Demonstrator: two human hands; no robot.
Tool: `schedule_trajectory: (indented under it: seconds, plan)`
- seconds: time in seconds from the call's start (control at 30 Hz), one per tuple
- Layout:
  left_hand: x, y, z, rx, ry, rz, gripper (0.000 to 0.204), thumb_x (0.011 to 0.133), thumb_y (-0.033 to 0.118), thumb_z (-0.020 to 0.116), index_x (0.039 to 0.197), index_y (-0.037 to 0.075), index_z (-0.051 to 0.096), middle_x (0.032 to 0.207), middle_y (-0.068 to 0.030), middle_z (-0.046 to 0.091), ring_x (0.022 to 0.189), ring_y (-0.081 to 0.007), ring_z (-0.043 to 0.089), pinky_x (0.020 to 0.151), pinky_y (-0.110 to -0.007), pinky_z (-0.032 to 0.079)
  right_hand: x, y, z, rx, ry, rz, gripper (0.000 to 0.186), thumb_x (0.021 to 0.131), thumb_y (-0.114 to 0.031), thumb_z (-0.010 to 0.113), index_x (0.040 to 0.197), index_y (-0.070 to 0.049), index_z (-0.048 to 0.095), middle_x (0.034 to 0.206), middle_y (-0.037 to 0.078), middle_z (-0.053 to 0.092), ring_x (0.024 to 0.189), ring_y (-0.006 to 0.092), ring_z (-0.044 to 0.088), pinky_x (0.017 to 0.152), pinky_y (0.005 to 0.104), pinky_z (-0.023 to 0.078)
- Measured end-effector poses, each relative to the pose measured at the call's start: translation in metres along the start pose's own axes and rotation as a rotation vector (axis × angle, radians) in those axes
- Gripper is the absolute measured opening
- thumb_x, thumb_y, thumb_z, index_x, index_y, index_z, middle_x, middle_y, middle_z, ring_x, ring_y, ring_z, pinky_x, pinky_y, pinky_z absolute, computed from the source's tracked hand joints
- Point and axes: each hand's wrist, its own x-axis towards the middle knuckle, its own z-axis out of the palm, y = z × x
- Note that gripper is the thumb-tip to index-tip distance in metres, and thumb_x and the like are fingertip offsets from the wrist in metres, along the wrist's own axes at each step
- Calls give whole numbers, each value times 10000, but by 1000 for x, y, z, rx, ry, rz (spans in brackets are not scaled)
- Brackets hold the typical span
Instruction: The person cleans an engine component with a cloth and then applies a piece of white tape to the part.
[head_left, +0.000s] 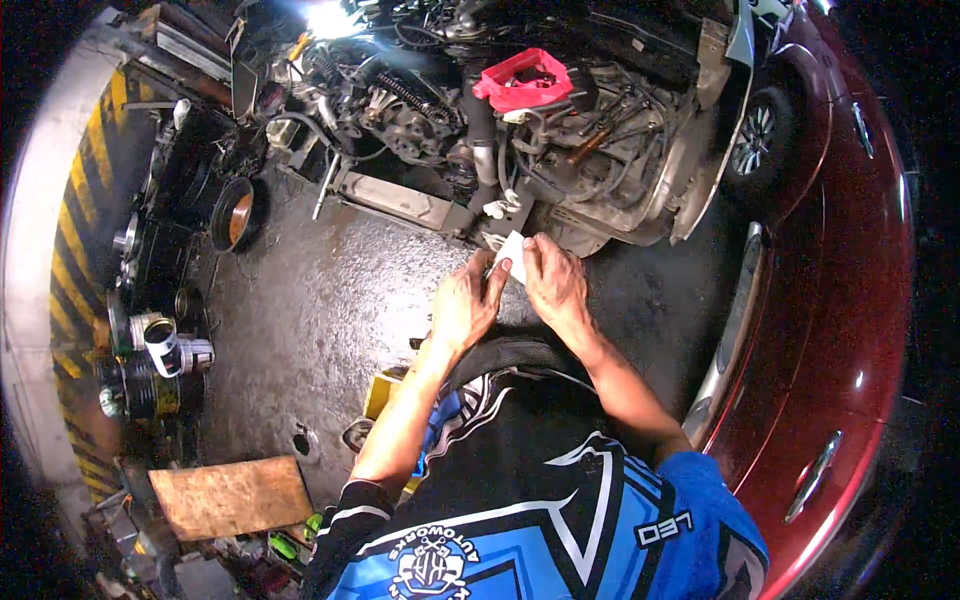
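Note:
A small white piece that looks like folded paper or a packet (pixel 512 252) is pinched between my two hands, in front of the engine bay. My left hand (pixel 465 305) grips its left side with thumb and fingers. The fingers of my right hand (pixel 556 287) are closed on its right edge. Just beyond the piece are some whitish items (pixel 502 206) at the front of the car; their kind I cannot make out. Farther off, a bright pink bag or tray (pixel 526 80) rests on the engine parts.
An opened engine bay (pixel 420 110) spans the far side, with hoses and metal parts. A dark red car (pixel 830 300) stands close on the right. To the left are a round pan (pixel 232 215) and several cans (pixel 163 345). A wooden board (pixel 232 497) lies lower left.

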Motion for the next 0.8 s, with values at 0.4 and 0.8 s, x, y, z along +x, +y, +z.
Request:
schedule_trajectory:
  seconds: [0.4,0.8]
  plan:
    - [40,-129,-89,-205,201,-152,347,981,344,523,984,4,596,728,-251,600,711,-437,617,615,-465,465,57,8,187,254,-286,375,320,911,-294,534,908,-5,670,900,222,680,761,309,662,685,408,505]
    - [103,-268,-238,-61,114,-236,436,978,436,498,1016,16,606,709,-212,598,723,-350,592,664,-439,456,141,-118,277,-55,-398,73,460,945,-413,523,1211,-38,512,1123,257,614,966,451,621,860,486,496]
